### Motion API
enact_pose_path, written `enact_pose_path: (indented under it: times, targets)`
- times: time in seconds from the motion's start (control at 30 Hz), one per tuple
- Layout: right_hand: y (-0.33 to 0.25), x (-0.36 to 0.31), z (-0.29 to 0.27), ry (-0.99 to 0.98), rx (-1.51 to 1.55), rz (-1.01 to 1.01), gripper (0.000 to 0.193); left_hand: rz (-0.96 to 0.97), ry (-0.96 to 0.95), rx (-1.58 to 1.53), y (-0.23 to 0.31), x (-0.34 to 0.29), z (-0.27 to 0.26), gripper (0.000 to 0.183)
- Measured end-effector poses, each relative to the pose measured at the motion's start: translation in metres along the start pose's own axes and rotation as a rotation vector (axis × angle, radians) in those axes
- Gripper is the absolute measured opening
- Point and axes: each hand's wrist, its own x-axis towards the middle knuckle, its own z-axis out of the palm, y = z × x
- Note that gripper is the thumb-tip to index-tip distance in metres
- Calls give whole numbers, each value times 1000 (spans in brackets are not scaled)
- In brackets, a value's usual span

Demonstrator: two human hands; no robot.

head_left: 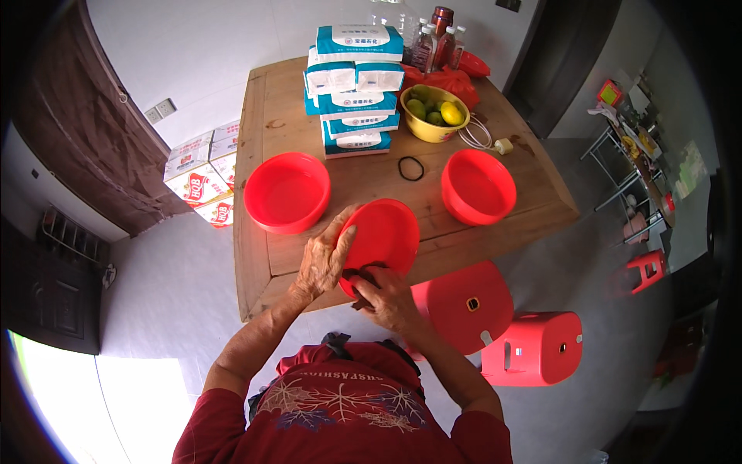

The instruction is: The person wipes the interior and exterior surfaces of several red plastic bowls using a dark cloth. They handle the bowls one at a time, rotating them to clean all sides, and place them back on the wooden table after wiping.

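Observation:
A red plastic basin (388,236) is tilted toward me at the table's near edge. My left hand (321,261) is closed on its left rim, with the thumb at the inner side. In my right hand (391,300) a dark brown cloth (360,280) is bunched against the basin's near rim; part of it hides behind the fingers. Two more red basins stand on the wooden table (267,267): one basin (286,193) to the left of my hands, another basin (481,185) to the right.
Stacked blue-and-white tissue packs (355,100) rise behind the basins. Beside them are a yellow bowl (429,131) of green and yellow fruit, a white cable (478,139), a black band (411,168) and bottles (444,48). Red stools (533,348) stand at the right; cartons (202,174) lie left.

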Motion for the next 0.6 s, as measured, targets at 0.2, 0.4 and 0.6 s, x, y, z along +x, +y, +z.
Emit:
enact_pose_path:
  times: [0.2, 0.4, 0.6]
  targets:
    - [12, 1, -9, 52, -158, 46, 42, -318, -148, -165, 5, 14, -4, 64]
    - [-13, 20, 13, 107, 173, 124, 41, -88, 174, -558, -15, -27, 31, 70]
    - [24, -3, -2, -102, -60, -22, 47, 68, 110, -163, -14, -21, 16, 48]
